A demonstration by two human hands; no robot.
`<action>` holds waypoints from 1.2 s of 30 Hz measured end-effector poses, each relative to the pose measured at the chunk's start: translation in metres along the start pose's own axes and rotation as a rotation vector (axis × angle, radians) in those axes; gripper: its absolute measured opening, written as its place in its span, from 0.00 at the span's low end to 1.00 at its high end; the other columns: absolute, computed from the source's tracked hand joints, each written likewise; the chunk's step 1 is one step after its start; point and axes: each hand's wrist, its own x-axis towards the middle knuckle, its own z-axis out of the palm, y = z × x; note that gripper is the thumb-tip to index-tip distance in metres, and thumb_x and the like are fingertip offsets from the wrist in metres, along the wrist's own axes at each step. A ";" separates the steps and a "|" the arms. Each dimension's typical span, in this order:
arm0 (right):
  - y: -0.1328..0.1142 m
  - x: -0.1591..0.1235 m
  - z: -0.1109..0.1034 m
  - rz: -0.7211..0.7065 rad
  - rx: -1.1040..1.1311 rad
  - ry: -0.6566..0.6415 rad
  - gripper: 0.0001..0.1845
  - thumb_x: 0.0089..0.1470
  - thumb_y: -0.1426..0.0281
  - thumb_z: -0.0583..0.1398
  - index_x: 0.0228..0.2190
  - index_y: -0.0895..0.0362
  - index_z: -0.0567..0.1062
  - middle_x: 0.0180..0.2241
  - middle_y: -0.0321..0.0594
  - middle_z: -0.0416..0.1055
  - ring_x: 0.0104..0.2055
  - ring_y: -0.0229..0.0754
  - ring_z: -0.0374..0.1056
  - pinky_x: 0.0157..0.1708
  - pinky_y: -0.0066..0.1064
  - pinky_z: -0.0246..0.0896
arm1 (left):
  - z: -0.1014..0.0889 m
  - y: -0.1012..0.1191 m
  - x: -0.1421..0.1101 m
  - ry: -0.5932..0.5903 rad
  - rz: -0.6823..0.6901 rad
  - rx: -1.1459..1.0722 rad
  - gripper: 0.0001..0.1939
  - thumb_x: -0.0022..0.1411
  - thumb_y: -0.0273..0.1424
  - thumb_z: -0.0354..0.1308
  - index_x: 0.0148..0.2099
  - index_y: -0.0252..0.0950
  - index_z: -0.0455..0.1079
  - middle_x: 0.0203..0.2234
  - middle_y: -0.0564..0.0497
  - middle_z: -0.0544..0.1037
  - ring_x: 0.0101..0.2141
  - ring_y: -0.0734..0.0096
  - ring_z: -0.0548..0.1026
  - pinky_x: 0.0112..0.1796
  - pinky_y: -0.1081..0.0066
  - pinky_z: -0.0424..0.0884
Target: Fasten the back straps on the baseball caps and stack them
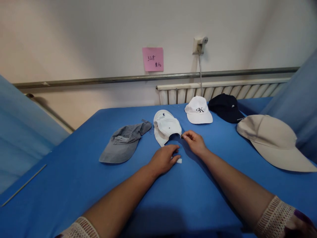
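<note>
Cropped sleeves (274,216) lie nearest; left hand (164,159) partly hides a white strip (179,161).

Both forearms, the left (123,198) and the right (232,175), extend forward and converge, bare below patterned sleeves (278,215). The left hand (163,158) lies low, back upward, fingers bent, thumb apart from them. The right hand (195,142), slightly farther forward, angles inward, thumb and index finger pinched together at their tips.

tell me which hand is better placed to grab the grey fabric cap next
Left, probably: the left hand is nearer the grey cap, while the right hand is farther across, pinching at the pale, open-backed fabric cap.
</note>
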 end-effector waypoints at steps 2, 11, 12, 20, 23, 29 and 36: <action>0.000 0.000 0.000 0.021 0.063 0.005 0.12 0.53 0.59 0.58 0.30 0.54 0.75 0.30 0.37 0.75 0.32 0.41 0.70 0.37 0.32 0.63 | -0.001 0.000 -0.001 -0.047 -0.008 0.016 0.18 0.62 0.37 0.58 0.53 0.38 0.68 0.40 0.48 0.78 0.37 0.65 0.75 0.38 0.67 0.69; -0.016 -0.005 -0.004 -0.006 0.240 -0.030 0.13 0.51 0.57 0.61 0.29 0.54 0.75 0.28 0.37 0.75 0.33 0.42 0.70 0.37 0.33 0.63 | -0.032 -0.008 -0.009 -0.129 0.153 0.026 0.13 0.62 0.40 0.59 0.45 0.38 0.73 0.41 0.49 0.77 0.44 0.62 0.72 0.50 0.63 0.60; -0.019 -0.007 -0.004 -0.012 0.256 -0.044 0.13 0.51 0.58 0.61 0.28 0.54 0.75 0.28 0.37 0.75 0.33 0.42 0.70 0.37 0.33 0.63 | -0.034 -0.010 -0.010 -0.134 0.138 0.040 0.10 0.62 0.38 0.60 0.43 0.38 0.73 0.39 0.49 0.78 0.43 0.62 0.71 0.50 0.62 0.59; -0.028 -0.016 -0.001 0.036 0.252 -0.115 0.12 0.48 0.59 0.62 0.25 0.55 0.73 0.24 0.35 0.73 0.28 0.39 0.67 0.31 0.31 0.61 | -0.033 -0.003 -0.012 -0.180 0.117 0.075 0.13 0.59 0.35 0.61 0.46 0.38 0.71 0.37 0.49 0.77 0.38 0.64 0.72 0.44 0.65 0.62; -0.024 -0.014 -0.001 0.054 0.233 -0.111 0.12 0.48 0.59 0.61 0.25 0.55 0.73 0.23 0.35 0.72 0.27 0.39 0.66 0.30 0.31 0.60 | -0.034 -0.004 -0.012 -0.164 0.094 0.125 0.08 0.61 0.36 0.59 0.37 0.37 0.72 0.32 0.49 0.77 0.35 0.64 0.72 0.38 0.67 0.63; -0.023 -0.015 -0.002 0.065 0.195 -0.137 0.12 0.49 0.59 0.61 0.26 0.55 0.73 0.24 0.35 0.72 0.27 0.39 0.66 0.30 0.31 0.59 | -0.062 -0.021 -0.016 0.309 -0.263 0.131 0.11 0.65 0.38 0.53 0.35 0.36 0.70 0.27 0.49 0.75 0.26 0.68 0.70 0.29 0.69 0.61; -0.027 -0.014 0.002 0.152 0.316 -0.177 0.14 0.46 0.57 0.64 0.25 0.55 0.73 0.23 0.36 0.73 0.26 0.39 0.68 0.30 0.31 0.61 | -0.058 -0.015 -0.015 0.685 -0.265 -0.339 0.11 0.64 0.39 0.54 0.39 0.36 0.68 0.32 0.50 0.77 0.33 0.69 0.75 0.36 0.70 0.69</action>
